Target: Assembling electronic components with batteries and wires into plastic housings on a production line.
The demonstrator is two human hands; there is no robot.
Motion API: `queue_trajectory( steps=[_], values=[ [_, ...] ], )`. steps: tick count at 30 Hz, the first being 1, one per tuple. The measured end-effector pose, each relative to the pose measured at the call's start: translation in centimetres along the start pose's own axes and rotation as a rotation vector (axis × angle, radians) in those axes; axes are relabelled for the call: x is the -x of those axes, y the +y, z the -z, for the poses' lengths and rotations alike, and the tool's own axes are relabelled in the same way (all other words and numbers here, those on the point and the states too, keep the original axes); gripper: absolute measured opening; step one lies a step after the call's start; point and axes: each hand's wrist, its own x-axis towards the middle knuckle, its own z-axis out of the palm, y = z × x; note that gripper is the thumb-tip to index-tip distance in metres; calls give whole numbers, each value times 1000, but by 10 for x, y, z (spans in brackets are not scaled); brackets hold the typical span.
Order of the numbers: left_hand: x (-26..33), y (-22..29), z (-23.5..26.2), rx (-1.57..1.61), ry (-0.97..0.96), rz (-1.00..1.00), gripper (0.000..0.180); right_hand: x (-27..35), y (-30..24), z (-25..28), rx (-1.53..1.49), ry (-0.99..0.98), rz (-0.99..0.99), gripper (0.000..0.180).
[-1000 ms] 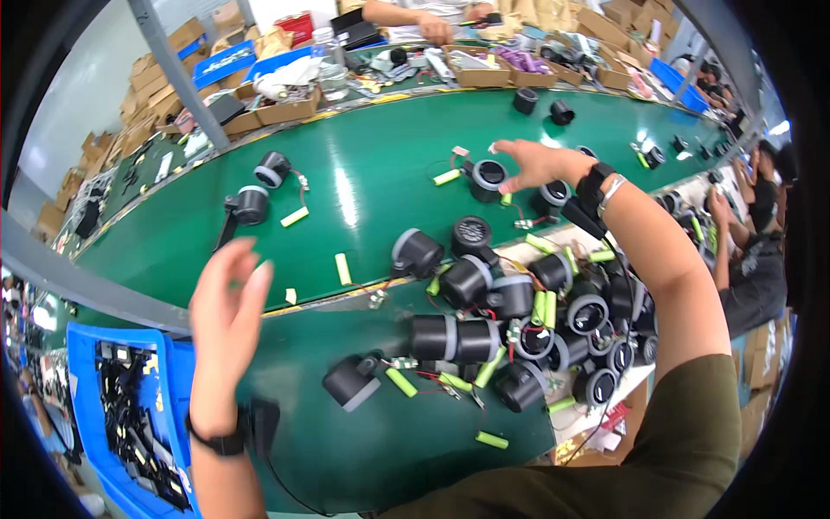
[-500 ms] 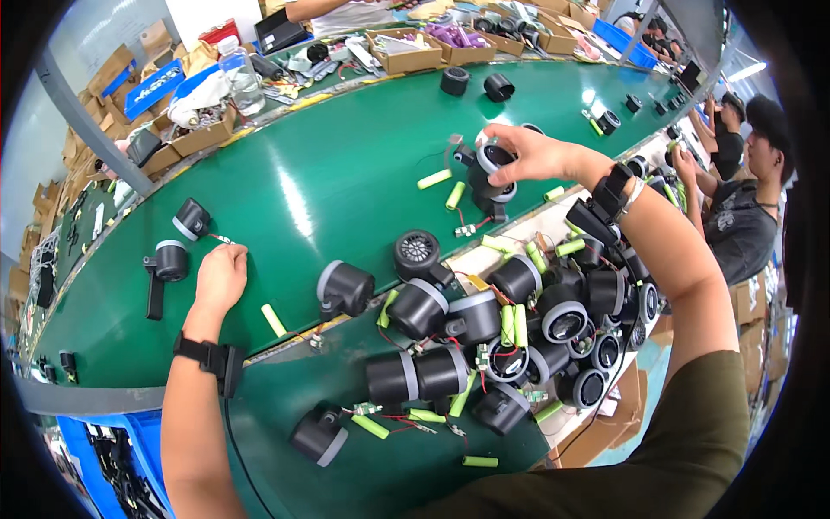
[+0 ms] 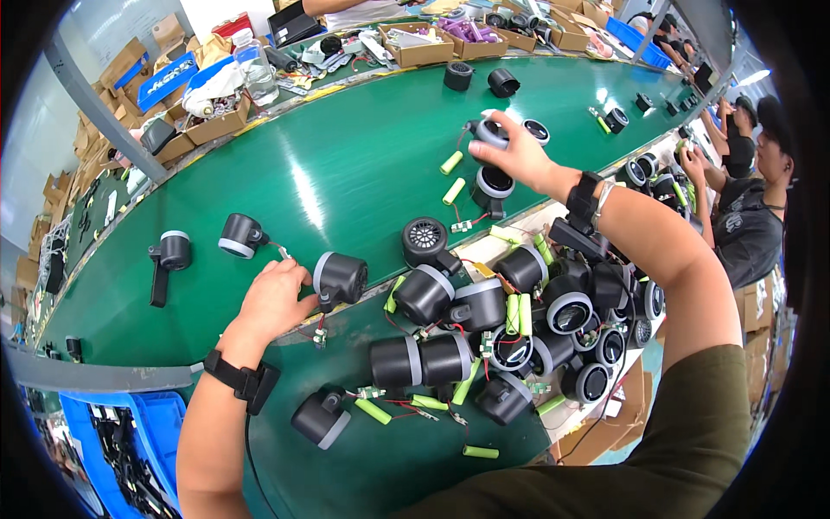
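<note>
Right hand (image 3: 510, 151) hiding most of its black part (image 3: 487, 131), far bins blurred (contents unreadable) — co-worker cut off.

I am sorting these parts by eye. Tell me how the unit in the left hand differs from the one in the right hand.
The black cylindrical unit by the left hand lies on its side on the green belt; the black cylindrical unit in the right hand is lifted above it. The left hand only touches its unit at the edge; the right hand has its unit in a closed grip. Both have black bodies with a grey ring.
</note>
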Motion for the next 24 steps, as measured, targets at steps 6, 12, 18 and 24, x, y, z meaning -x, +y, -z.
queue_trajectory(
  steps=[6, 12, 18, 24],
  values=[
    [5, 4, 24, 179, -121, -29, 21, 8, -7, -3, 207, -20, 189, 61],
    [7, 20, 32, 103, -414, -18, 40, -8, 8, -11, 176, -64, -53, 54],
    [19, 29, 22, 21, -224, -28, 42, 4, 1, -8, 342, -342, 137, 80],
    [18, 17, 4, 190, -14, -24, 20, -8, -19, -5, 410, -634, 231, 77]
  ],
)
